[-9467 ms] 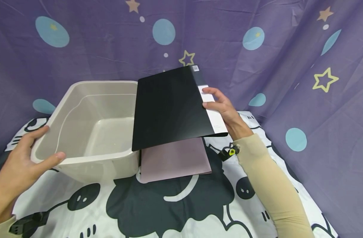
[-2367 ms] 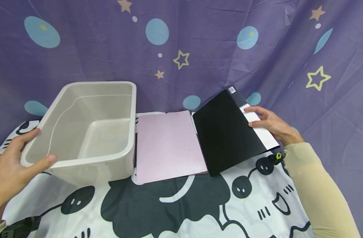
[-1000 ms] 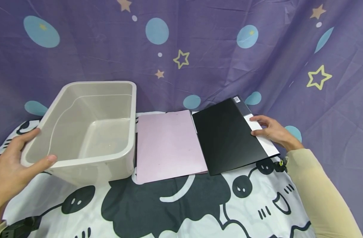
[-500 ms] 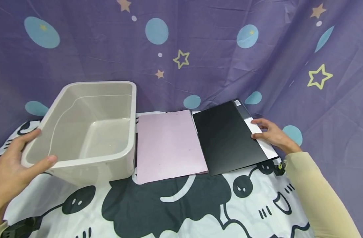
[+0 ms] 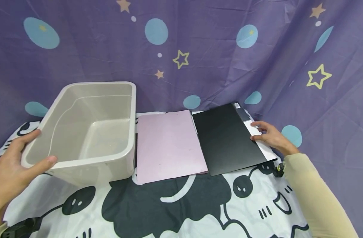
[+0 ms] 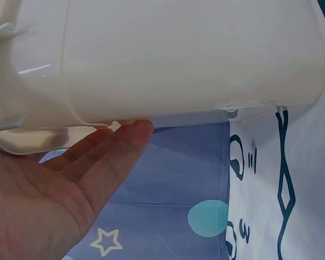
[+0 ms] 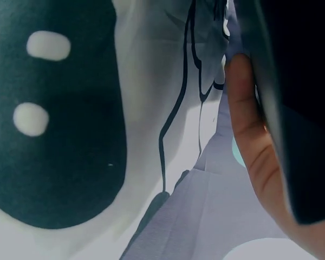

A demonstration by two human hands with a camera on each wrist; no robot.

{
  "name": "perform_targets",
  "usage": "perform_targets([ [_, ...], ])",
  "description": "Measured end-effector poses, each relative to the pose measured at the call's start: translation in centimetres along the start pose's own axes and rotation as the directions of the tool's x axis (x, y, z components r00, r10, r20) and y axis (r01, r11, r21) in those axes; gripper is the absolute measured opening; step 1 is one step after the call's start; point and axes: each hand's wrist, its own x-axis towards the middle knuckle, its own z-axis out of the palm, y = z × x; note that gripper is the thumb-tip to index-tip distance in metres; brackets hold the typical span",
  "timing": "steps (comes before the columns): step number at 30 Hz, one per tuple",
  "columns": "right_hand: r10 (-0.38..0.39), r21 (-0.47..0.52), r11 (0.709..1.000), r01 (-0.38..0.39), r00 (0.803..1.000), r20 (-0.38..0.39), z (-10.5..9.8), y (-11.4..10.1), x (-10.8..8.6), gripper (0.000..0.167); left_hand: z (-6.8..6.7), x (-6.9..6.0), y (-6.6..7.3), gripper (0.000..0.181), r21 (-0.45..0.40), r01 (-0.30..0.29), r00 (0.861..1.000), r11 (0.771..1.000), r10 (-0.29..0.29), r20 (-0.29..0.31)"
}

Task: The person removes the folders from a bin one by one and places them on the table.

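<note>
A beige plastic bin [image 5: 102,162] stands on the left, its inside bare. My left hand [image 5: 18,165] holds its near left corner, thumb over the front rim and fingers along the left side. In the left wrist view the fingers [image 6: 116,157] touch the bin's outer wall [image 6: 168,59]. On the right, my right hand [image 5: 272,135] pinches the spine of a black file folder [image 5: 229,142] by its white label strip [image 5: 269,150]. The folder lies at a slant, its spine slightly raised. Folder and fingers [image 7: 246,103] appear at the right of the right wrist view.
A pink folder [image 5: 169,148] lies flat between bin and black folder, with another pink edge [image 5: 202,172] showing under it. The surface is a cloth [image 5: 196,221] with dark and white cartoon figures. A purple star-patterned curtain [image 5: 214,66] hangs close behind.
My right hand has carried the black folder from over the pink one to the right. Since then its spine has sunk towards the cloth. The left hand stays on the bin.
</note>
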Motion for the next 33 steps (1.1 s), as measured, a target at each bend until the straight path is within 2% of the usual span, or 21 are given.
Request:
perform_targets([
  [6,0.007,0.004,1.000,-0.007,1.000,-0.009,0.4,1.1,0.3,0.065,0.1,0.0,0.0,0.093,0.012,0.009,1.000,1.000,-0.009,0.001],
  [17,0.044,0.008,0.999,-0.044,0.999,-0.010,1.1,1.4,0.3,0.061,0.1,-0.1,0.1,0.093,0.018,0.004,1.000,1.000,-0.004,0.003],
  [25,0.067,-0.003,0.998,-0.067,0.997,0.024,1.4,1.7,0.7,0.062,-0.1,-0.2,-0.1,0.089,0.000,-0.003,0.999,1.000,0.003,-0.046],
  [33,0.068,-0.023,0.998,-0.067,0.997,0.037,1.8,2.3,0.6,0.063,0.0,-0.1,0.0,0.091,-0.011,-0.009,0.999,1.000,0.008,-0.034],
])
